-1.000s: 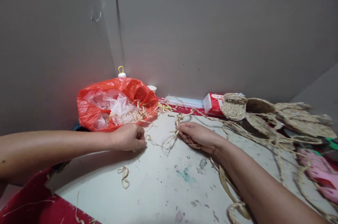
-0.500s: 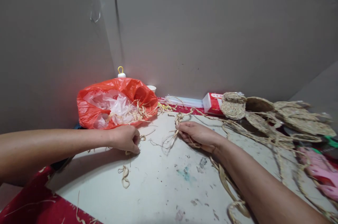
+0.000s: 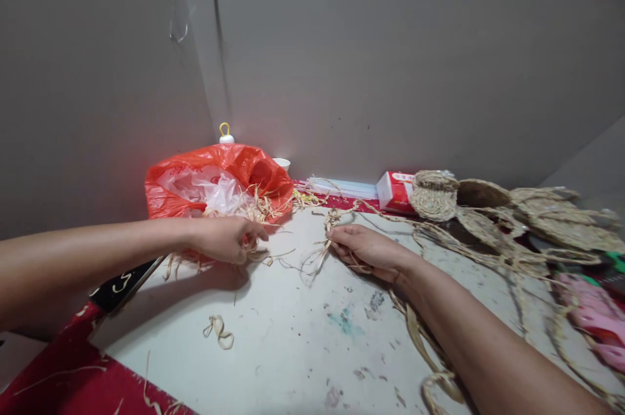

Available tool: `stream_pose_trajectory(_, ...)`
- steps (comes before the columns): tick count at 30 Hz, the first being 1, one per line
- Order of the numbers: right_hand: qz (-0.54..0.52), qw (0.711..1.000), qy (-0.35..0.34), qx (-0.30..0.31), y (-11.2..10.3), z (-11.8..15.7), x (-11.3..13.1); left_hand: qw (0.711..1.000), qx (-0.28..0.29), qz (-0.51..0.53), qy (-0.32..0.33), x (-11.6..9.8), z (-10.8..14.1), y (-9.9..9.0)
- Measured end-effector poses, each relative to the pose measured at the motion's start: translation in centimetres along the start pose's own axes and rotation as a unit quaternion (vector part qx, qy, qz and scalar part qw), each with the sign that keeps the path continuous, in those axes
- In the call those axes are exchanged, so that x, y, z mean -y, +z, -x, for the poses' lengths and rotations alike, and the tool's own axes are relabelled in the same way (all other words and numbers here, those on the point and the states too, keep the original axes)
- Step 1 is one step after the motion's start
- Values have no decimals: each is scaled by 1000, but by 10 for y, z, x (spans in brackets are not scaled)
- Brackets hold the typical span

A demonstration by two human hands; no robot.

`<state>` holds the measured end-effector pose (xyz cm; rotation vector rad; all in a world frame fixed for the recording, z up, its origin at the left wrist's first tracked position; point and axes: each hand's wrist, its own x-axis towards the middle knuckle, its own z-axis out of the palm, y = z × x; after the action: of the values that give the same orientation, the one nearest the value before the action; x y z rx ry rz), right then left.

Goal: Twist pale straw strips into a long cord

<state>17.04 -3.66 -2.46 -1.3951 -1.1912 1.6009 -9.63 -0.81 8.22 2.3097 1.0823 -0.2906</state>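
My left hand [image 3: 232,238] is raised just in front of the red plastic bag [image 3: 166,190], its fingers curled around some pale straw scraps. White plastic and straw strands lie inside the bag. Near the middle of the white tabletop [image 3: 293,350], my right hand [image 3: 359,247] pinches the end of a braided straw cord [image 3: 333,217], from which thin loose strands fan out to the left. A small curled straw strip [image 3: 219,331] lies on the tabletop below my left hand.
A red and white tissue pack [image 3: 395,191] stands at the back beside woven straw pieces [image 3: 434,197]. Long straw cords trail down the right side, near a pink object [image 3: 593,317]. A dark object [image 3: 124,285] lies at the left edge.
My left hand has moved up towards the bag with straw scraps. The curled strip has shifted slightly left and changed shape. My right hand keeps its pinch on the cord.
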Motion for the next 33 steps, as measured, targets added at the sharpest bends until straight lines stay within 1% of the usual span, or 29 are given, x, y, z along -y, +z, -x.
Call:
stream_pose_trajectory(2, 0, 1000, -1, 1, 0, 0, 1, 998, 7, 64, 7, -1, 3, -12)
stream_pose_trajectory(4, 1, 1000, -2, 2, 1, 0, 1, 991, 16, 129, 17, 2, 3, -20)
stream_pose_trajectory(5, 2, 1000, -2, 3, 1, 0, 1, 989, 13, 147, 23, 5, 3, -22)
stream_pose_trajectory(7, 2, 1000, -3, 2, 2, 0, 1, 989, -9, 143, 32, 11, 2, -23)
stream_pose_trajectory(9, 2, 1000, -4, 0, 2, 0, 1, 991, -34, 123, 37, 15, 1, -22)
stream_pose_trajectory(10, 2, 1000, -4, -1, 2, 0, 1, 991, -38, 124, 42, 16, -1, -21)
stream_pose_trajectory(12, 2, 1000, -3, -2, 2, 1, 1, 985, -24, 162, 62, 15, -3, -18)
stream_pose_trajectory(14, 0, 1000, -3, -2, 2, 1, 1, 973, -2, 219, 76, 12, -5, -13)
stream_pose_trajectory(16, -1, 1000, -3, 0, 2, 1, 2, 966, -6, 246, 73, 7, -5, -8)
stream_pose_trajectory(18, -1, 1000, -1, 2, 2, 1, 2, 967, -39, 240, 75, 1, -4, -2)
stream_pose_trajectory(20, -2, 1000, 0, 3, 1, 1, 2, 969, -71, 214, 103, -4, -1, 3)
stream_pose_trajectory(22, -2, 1000, 0, 2, 1, 0, 2, 971, -84, 183, 130, -9, 0, 6)
stream_pose_trajectory(24, -4, 1000, 1, 0, 2, 0, 2, 972, -82, 170, 139, -12, -4, 9)
stream_pose_trajectory(26, -7, 1000, 1, 1, 2, 0, 2, 966, -91, 193, 144, -14, -12, 10)
stream_pose_trajectory(28, -10, 1000, 2, 5, 2, 0, 2, 955, -102, 242, 138, -17, -27, 10)
stream_pose_trajectory(29, -12, 1000, 2, 7, 3, 1, 3, 949, -103, 270, 127, -19, -36, 11)
stream_pose_trajectory(31, -16, 1000, 0, 11, 3, 1, 3, 935, -100, 330, 80, -23, -55, 15)
stream_pose_trajectory(33, -23, 1000, -1, 15, 2, 2, 3, 915, -108, 385, 47, -28, -73, 20)
